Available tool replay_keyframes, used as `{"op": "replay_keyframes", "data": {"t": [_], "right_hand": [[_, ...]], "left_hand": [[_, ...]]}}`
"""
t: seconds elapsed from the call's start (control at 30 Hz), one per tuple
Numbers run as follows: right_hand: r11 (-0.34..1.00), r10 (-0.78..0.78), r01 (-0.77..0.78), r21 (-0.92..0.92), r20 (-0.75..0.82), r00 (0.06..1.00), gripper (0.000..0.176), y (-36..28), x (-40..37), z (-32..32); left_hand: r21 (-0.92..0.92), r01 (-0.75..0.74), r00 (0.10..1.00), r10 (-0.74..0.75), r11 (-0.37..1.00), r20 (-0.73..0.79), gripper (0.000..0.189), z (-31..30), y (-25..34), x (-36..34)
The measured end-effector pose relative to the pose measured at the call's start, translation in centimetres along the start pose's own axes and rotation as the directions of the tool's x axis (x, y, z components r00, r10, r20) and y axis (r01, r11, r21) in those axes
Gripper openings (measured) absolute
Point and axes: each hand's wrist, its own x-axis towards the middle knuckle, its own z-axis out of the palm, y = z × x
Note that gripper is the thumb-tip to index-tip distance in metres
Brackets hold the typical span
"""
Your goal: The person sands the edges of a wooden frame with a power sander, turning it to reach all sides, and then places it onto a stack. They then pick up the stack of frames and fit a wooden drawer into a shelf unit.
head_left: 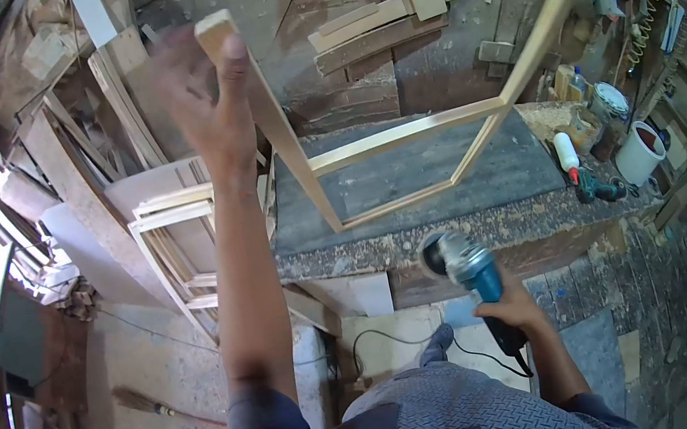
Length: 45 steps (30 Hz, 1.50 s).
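My right hand (515,304) is wrapped round the teal and black body of an angle grinder (485,280), held in front of the bench with its round disc tilted up to the left. A pale wooden frame (408,137) stands on the bench (410,176), with two long side pieces, a crossbar and a thin bottom rail. My left hand (219,112) is raised beside the upper end of the left side piece, thumb overlapping the wood in this view. Its fingers are spread to the left and blurred by motion.
Small wooden frames (170,209) lean left of the bench. A glue bottle (566,152), a green power tool (601,188) and a white bucket (641,154) crowd its right end. Curved boards (373,35) lie beyond. A black cord (485,354) and a broom (163,409) are on the floor.
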Motion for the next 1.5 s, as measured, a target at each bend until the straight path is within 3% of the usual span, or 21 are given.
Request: {"op": "replay_keyframes", "data": {"t": [0.03,0.07,0.13,0.17,0.2,0.23,0.27,0.33,0.4,0.53,0.6,0.73,0.8,0.93,1.03,1.23,1.5], "right_hand": [[0.991,-0.005,0.015,0.131,-0.078,0.997,0.088,-1.3,-1.7,-0.1],[0.965,-0.002,0.043,0.259,-0.158,0.987,0.090,-2.7,-3.3,-0.3],[0.974,0.009,0.034,0.225,-0.187,0.982,0.090,-7.6,-6.1,-0.8],[0.981,0.015,0.026,0.193,-0.209,0.978,0.089,-9.3,-6.7,-0.5],[0.977,0.034,0.013,0.211,-0.219,0.975,0.089,-10.0,-6.8,0.0],[0.974,-0.065,0.116,0.196,-0.250,0.966,0.089,-10.6,-7.0,0.5],[0.960,-0.165,0.219,0.174,-0.280,0.946,0.089,-11.0,-7.0,0.8],[0.955,-0.189,0.245,0.168,-0.292,0.938,0.090,-11.4,-6.6,1.7],[0.962,-0.274,0.257,-0.094,-0.294,0.916,0.093,-13.6,-6.0,2.3],[0.970,-0.197,0.162,-0.182,-0.193,0.961,0.096,-16.4,-4.5,3.0],[0.949,-0.238,0.195,-0.247,-0.158,0.958,0.097,-16.3,-3.5,3.6],[0.958,-0.221,0.191,-0.215,-0.127,0.967,0.099,-16.9,-2.5,3.6],[0.971,-0.131,0.116,-0.210,-0.057,0.990,0.100,-17.6,-2.6,3.1],[0.950,-0.178,0.150,-0.274,-0.078,0.981,0.101,-16.5,-3.0,2.2],[0.969,-0.139,0.112,-0.219,-0.108,0.984,0.100,-15.4,-3.9,0.4],[0.996,-0.086,0.085,-0.023,-0.451,0.888,0.093,-9.2,-3.2,-3.7],[0.980,-0.005,0.108,0.167,-0.522,0.853,0.085,-7.4,-2.9,-7.5]], "left_hand": [[-0.200,0.178,0.976,-0.147,0.963,0.161,0.051,-0.9,-0.2,-0.3],[-0.206,0.185,0.975,-0.153,0.961,0.163,0.051,-1.5,0.1,-1.6],[-0.356,0.447,0.841,-0.250,0.821,0.480,0.057,-1.8,2.5,-5.0],[-0.352,0.460,0.829,-0.253,0.815,0.498,0.057,-2.0,3.3,-6.4],[-0.423,0.424,0.859,-0.207,0.801,0.469,0.052,-2.3,4.1,-7.6],[-0.491,0.386,0.885,-0.164,0.781,0.436,0.048,-2.6,4.8,-8.8],[-0.489,0.401,0.875,-0.165,0.775,0.455,0.048,-2.8,5.4,-9.8],[-0.496,0.337,0.896,-0.110,0.800,0.430,0.050,-3.4,6.5,-11.4],[-0.492,0.375,0.881,-0.137,0.786,0.452,0.051,-3.8,7.5,-12.4],[-0.516,0.380,0.869,-0.105,0.768,0.483,0.058,-4.2,7.8,-13.9],[-0.384,0.283,0.878,-0.076,0.879,0.472,0.071,-4.2,8.4,-14.2],[-0.375,0.261,0.878,-0.057,0.889,0.476,0.071,-4.4,8.6,-14.7],[-0.356,0.257,0.880,-0.066,0.898,0.469,0.070,-4.4,8.9,-14.5],[-0.323,0.235,0.898,-0.078,0.917,0.432,0.071,-4.0,8.7,-14.1],[-0.354,0.257,0.905,-0.096,0.899,0.414,0.071,-3.6,8.3,-14.0],[-0.347,0.252,0.931,-0.129,0.904,0.341,0.069,-3.2,8.3,-14.4],[-0.364,0.290,0.933,-0.177,0.885,0.313,0.074,-3.1,8.3,-14.4]]}}
